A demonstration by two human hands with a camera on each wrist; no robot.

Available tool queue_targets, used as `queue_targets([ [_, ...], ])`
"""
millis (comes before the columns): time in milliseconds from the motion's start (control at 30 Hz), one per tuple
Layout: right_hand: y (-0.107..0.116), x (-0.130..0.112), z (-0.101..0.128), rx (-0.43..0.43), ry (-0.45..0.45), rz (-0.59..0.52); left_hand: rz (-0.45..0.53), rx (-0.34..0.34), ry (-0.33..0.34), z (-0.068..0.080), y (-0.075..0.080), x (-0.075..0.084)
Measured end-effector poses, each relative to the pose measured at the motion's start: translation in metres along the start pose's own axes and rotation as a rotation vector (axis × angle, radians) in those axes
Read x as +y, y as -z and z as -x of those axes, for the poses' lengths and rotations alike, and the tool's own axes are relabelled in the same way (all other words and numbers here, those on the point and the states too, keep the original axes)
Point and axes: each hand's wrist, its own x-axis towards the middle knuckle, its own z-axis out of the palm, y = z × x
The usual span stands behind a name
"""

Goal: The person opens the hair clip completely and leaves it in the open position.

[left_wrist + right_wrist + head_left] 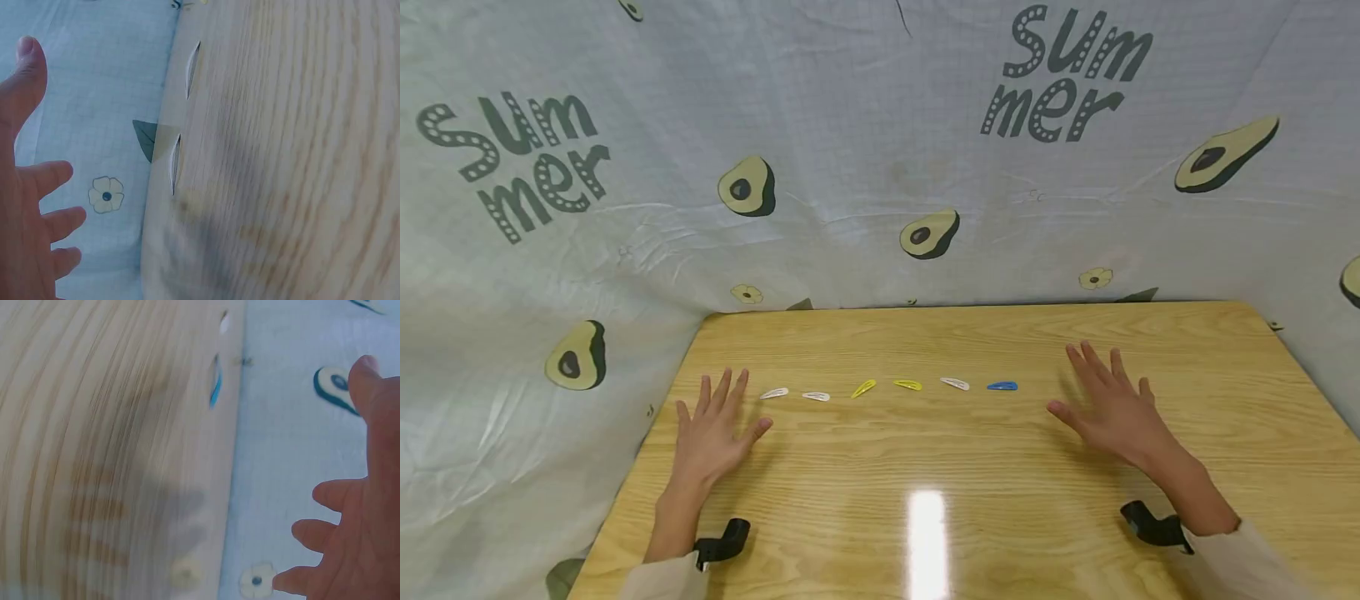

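Observation:
Several snap hair clips lie in a loose row across the wooden table. From left to right come a white hair clip (774, 393), another white hair clip (816, 397), a tilted yellow hair clip (863, 388), a second yellow hair clip (907, 385), a third white hair clip (955, 383) and a blue hair clip (1002, 386). My left hand (711, 442), fingers spread, hovers left of the row, nearest the leftmost white clip. To the right of the blue clip, my right hand (1116, 417) is also spread. Neither hand holds anything.
The wooden table (820, 517) reaches back to a pale curtain (850, 125) printed with avocados and lettering. Dark wrist mounts sit on the left wrist (722, 542) and the right wrist (1153, 527). A bright light reflection shows on the table's near middle.

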Motion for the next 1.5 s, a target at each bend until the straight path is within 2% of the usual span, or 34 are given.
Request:
queue_targets([
  [233, -0.026, -0.021, -0.014, 0.014, 0.03, -0.111, 0.184, 0.08, 0.07, 0.003, -0.008, -0.004],
  [467, -0.055, -0.05, -0.025, 0.067, 0.126, -0.167, 0.325, 0.094, 0.129, 0.003, -0.017, -0.009],
  [667, -0.074, -0.079, -0.035, 0.118, 0.209, -0.256, 0.468, 0.068, 0.234, -0.001, -0.022, -0.01],
  [767, -0.083, -0.091, -0.039, 0.122, 0.242, -0.309, 0.518, 0.091, 0.272, -0.004, -0.027, -0.009],
  [1000, -0.102, -0.118, -0.051, 0.099, 0.295, -0.47, 0.513, 0.225, 0.243, -0.012, -0.044, -0.013],
  [1200, -0.123, -0.144, -0.062, 0.053, 0.357, -0.669, 0.527, 0.226, 0.227, -0.019, -0.055, -0.025],
  [1300, -0.131, -0.157, -0.064, 0.007, 0.334, -0.751, 0.517, 0.24, 0.201, -0.023, -0.056, -0.028],
  [1500, -0.146, -0.173, -0.069, -0.042, 0.248, -0.846, 0.466, 0.284, 0.1, -0.031, -0.063, -0.026],
])
